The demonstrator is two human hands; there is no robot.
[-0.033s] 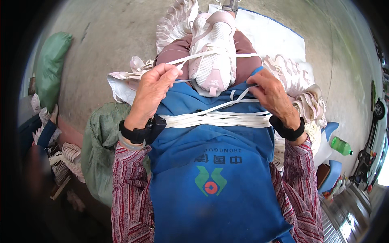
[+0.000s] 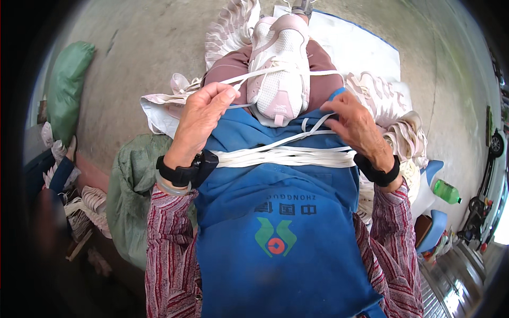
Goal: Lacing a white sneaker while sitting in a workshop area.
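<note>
A white and pink mesh shoe upper point(image 2: 278, 79) lies between my knees, its tongue and small pink pull tab toward me. One white shoelace point(image 2: 260, 72) crosses it and runs out to both sides. My left hand point(image 2: 204, 108) pinches the lace's left part between thumb and fingertips, left of the upper. To the right, my right hand point(image 2: 352, 119) is closed with curled fingers round a thin white lace, partly hidden by the fingers. A bundle of white laces point(image 2: 281, 156) stretches across my blue apron point(image 2: 275, 222), below both hands.
Nested stacks of shoe uppers stand beyond my left knee point(image 2: 225, 34) and at my right point(image 2: 379, 98). A white sheet point(image 2: 355, 45) covers floor ahead. Green sacks point(image 2: 69, 87) lie at left, one beside my left arm. A green bottle point(image 2: 446, 191) lies right, near a blue-edged seat.
</note>
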